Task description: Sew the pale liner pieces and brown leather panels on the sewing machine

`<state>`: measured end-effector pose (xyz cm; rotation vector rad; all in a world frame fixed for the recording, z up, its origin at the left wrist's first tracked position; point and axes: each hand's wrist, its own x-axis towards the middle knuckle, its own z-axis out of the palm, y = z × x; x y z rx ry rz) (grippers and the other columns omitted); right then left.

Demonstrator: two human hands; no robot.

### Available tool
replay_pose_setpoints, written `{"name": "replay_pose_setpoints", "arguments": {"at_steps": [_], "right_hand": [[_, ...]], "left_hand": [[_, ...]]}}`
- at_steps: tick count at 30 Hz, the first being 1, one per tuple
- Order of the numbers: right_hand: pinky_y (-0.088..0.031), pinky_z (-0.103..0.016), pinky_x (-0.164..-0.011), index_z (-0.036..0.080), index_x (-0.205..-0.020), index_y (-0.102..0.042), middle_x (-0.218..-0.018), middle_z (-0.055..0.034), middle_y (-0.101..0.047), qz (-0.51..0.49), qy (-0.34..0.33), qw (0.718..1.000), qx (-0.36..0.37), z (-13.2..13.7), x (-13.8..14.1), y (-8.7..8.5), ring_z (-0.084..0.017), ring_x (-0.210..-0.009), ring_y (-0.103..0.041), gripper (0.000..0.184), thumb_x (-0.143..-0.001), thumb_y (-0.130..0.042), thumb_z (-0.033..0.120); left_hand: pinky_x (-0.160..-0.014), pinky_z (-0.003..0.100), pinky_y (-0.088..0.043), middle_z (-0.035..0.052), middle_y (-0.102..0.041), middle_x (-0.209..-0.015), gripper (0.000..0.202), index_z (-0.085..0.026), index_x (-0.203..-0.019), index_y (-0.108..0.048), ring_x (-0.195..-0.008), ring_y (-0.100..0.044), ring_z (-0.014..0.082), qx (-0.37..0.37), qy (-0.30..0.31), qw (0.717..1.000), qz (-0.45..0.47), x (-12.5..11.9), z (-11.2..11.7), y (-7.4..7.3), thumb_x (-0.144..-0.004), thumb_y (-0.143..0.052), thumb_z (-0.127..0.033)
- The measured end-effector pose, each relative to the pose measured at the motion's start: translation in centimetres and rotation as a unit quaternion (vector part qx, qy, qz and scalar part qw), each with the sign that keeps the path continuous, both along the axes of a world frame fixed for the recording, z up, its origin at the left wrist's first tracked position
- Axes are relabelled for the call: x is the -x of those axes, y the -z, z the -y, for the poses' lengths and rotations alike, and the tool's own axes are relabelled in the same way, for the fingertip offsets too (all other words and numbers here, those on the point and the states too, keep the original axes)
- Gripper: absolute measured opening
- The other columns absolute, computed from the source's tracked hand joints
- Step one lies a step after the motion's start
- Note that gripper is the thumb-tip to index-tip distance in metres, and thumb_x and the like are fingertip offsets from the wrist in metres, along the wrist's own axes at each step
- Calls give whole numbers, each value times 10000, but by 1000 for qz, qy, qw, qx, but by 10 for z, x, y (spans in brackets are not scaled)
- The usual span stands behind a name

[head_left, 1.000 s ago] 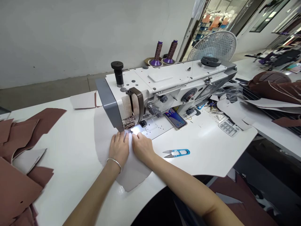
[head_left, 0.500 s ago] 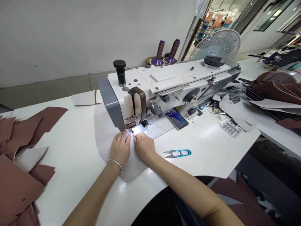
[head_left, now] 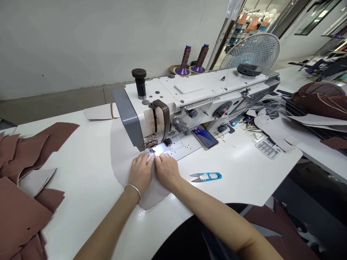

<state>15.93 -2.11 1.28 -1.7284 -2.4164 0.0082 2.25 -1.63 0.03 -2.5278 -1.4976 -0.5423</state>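
Note:
A white industrial sewing machine (head_left: 195,94) stands on the white table (head_left: 81,173). A pale grey-white cut piece (head_left: 121,159) lies under its presser foot (head_left: 151,146), lit by the machine's lamp. My left hand (head_left: 141,171), with a silver bangle at the wrist, lies flat on the piece, fingers pointing to the foot. My right hand (head_left: 166,169) presses the piece beside it, fingertips at the foot's right side. Both hands touch each other and hold the piece down.
Blue thread snips (head_left: 207,176) lie right of my hands. A phone (head_left: 205,137) rests by the machine base. Brown cut pieces (head_left: 24,169) are heaped at the left, more material and a keypad (head_left: 268,147) at the right. Two thread cones (head_left: 193,59) and a fan (head_left: 251,50) stand behind.
The pale piece has fed away from me under the foot; less of it shows below my hands. My hands stay at the foot. The view shifted slightly.

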Motion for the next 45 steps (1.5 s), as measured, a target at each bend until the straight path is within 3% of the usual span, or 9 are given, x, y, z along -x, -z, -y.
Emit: {"name": "replay_pose_setpoints", "arguments": {"at_steps": [12,23,33,45], "right_hand": [[-322,-280,-605,164,-960,-583,-850,-76,-557,7,-14,1000,15,0,-1,0,-200,-801,-466,186,-923,-402,147],[-363,-287,-608,130,-1024,-567,-880,-93,-561,17,-31,999,15,-3,4,-5,-207,-798,-468,203,-908,-401,113],[-378,-290,-607,135,-958,-561,-842,-86,-554,-3,-22,1000,15,-6,7,5,-204,-775,-472,203,-893,-377,80],[-379,-291,-593,142,-938,-552,-855,-89,-560,8,-20,999,41,-6,8,-3,-206,-778,-485,196,-889,-374,76]], "left_hand": [[-809,375,-436,125,-617,-1081,325,-176,-1064,-632,-1029,-522,260,7,-14,1000,16,-1,-1,-1,-822,-430,-102],[-875,387,-431,115,-612,-1111,316,-178,-1093,-626,-1043,-511,252,6,-14,1000,28,2,-9,2,-849,-433,-123],[-901,410,-425,131,-611,-1124,336,-193,-1101,-622,-1079,-508,260,3,-5,1000,30,5,-10,4,-844,-420,-119],[-925,419,-414,146,-599,-1134,348,-189,-1119,-620,-1093,-500,271,6,-11,1000,19,5,-9,4,-833,-436,-112]]}}
